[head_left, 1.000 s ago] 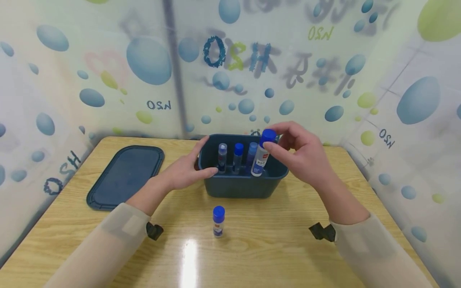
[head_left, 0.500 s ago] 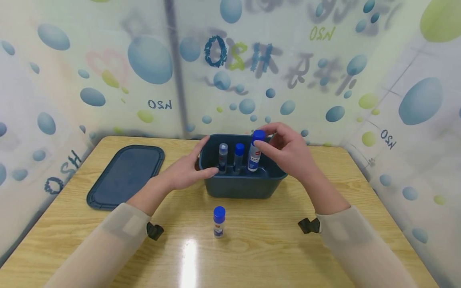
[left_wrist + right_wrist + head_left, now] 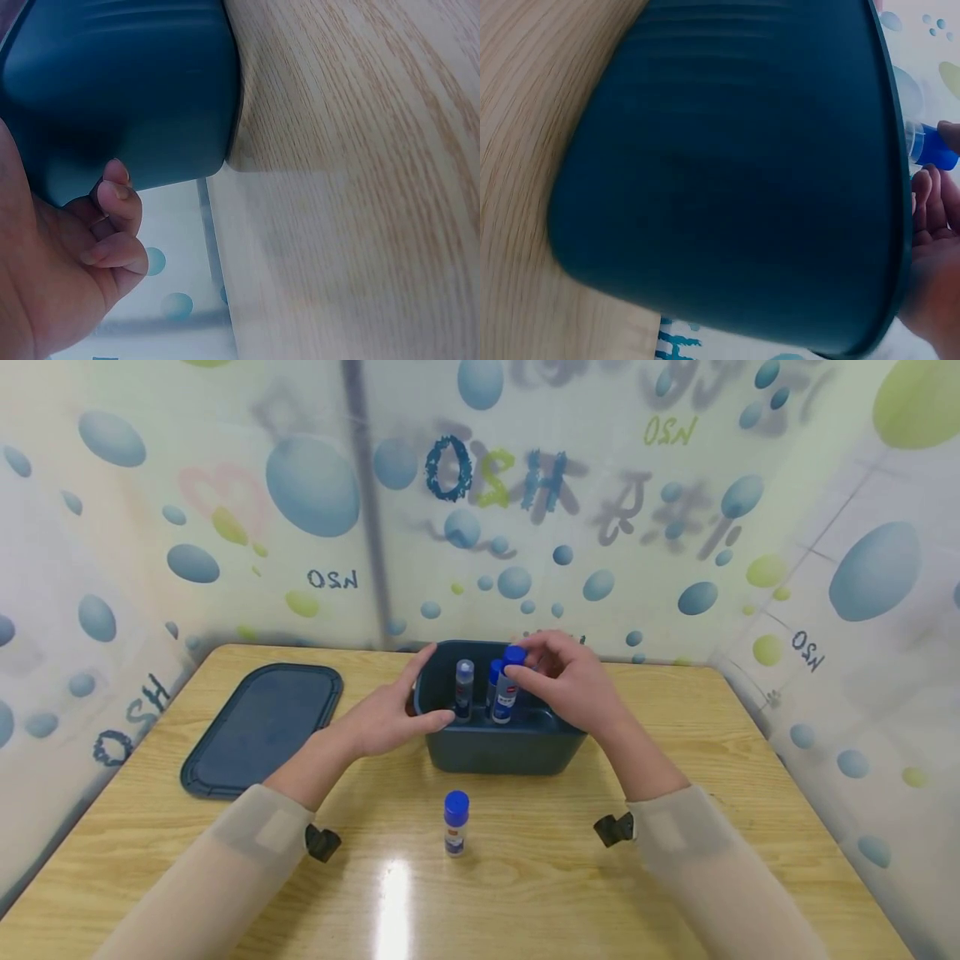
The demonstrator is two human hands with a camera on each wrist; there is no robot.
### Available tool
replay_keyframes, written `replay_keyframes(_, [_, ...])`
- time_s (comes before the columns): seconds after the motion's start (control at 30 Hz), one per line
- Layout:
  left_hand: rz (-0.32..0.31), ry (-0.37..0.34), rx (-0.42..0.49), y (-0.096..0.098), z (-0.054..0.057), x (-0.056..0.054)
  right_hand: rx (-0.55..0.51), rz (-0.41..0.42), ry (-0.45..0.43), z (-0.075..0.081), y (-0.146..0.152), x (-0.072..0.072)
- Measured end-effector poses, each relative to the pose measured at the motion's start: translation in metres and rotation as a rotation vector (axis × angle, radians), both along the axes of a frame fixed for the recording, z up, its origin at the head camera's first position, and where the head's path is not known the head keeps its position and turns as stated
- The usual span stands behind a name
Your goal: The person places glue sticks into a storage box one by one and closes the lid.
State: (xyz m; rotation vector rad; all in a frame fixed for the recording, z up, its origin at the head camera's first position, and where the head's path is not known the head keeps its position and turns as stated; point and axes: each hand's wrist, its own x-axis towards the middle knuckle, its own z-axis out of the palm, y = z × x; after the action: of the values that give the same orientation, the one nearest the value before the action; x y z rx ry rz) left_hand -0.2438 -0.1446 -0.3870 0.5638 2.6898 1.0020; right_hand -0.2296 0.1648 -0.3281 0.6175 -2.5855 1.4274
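Observation:
My right hand pinches a glue stick by its blue cap and holds it upright inside the dark blue plastic bin. Just left of it, partly covered, stands a second blue-capped glue stick. A tube with a clear cap stands further left in the bin. My left hand holds the bin's left end, thumb over the front rim and index finger along the back corner. Its other fingers curl beside the outer wall. In the right wrist view, the held blue cap shows past the rim.
One more blue-capped glue stick stands upright on the wooden table in front of the bin. A flat dark blue lid lies on the left. Behind the table rises a patterned wall.
My right hand has carried the held glue stick leftward within the bin, right up to the blue-capped one there. The left hand and the bin have stayed put.

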Motion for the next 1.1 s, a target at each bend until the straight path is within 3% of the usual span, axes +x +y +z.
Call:
replay_keyframes(0.27, [-0.006,-0.004,0.017,-0.001,-0.001,-0.001,-0.029,0.055,-0.004,-0.007,-0.019,-0.008])
replay_keyframes(0.8, [-0.012,0.0,0.019,-0.002,-0.003,-0.002,-0.013,0.075,-0.041,-0.013,-0.042,-0.013])
replay_keyframes(1.1, [-0.018,0.005,0.008,-0.001,-0.002,-0.001,0.043,0.059,-0.115,-0.016,-0.042,-0.016])
